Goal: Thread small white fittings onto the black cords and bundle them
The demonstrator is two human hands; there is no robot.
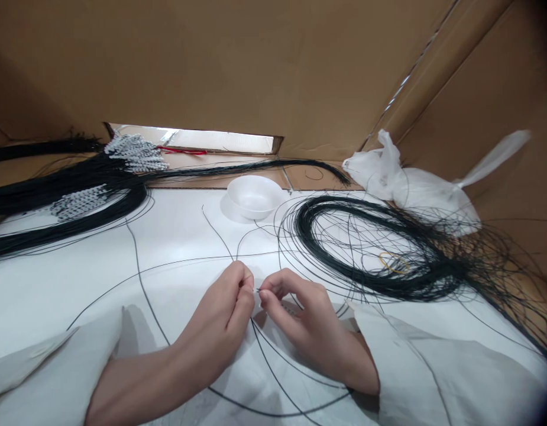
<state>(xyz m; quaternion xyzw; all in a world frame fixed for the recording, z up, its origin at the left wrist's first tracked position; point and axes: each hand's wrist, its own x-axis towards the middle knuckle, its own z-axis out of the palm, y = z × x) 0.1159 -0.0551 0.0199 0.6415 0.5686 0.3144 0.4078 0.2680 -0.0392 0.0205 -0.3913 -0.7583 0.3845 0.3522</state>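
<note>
My left hand (224,322) is closed in a pinch above the white tabletop (175,284). A tiny whitish piece shows at its fingertips, too small to name. Facing it, my right hand (306,319) pinches the dark tip of a thin black cord (259,290) between thumb and forefinger. The two sets of fingertips are a small gap apart. Thin black strands (220,234) run behind my left hand, and more cord (273,364) loops over the table below both hands. Part of a small patterned strip lies half hidden behind my right thumb.
A white bowl (251,208) stands beyond my hands. A large black cord coil (366,284) with a yellow band (394,262) lies right, near white plastic bags (415,183). Black cord bundles (78,228) with black-and-white beaded-looking ends (133,152) lie left. Cardboard walls (211,65) enclose the table.
</note>
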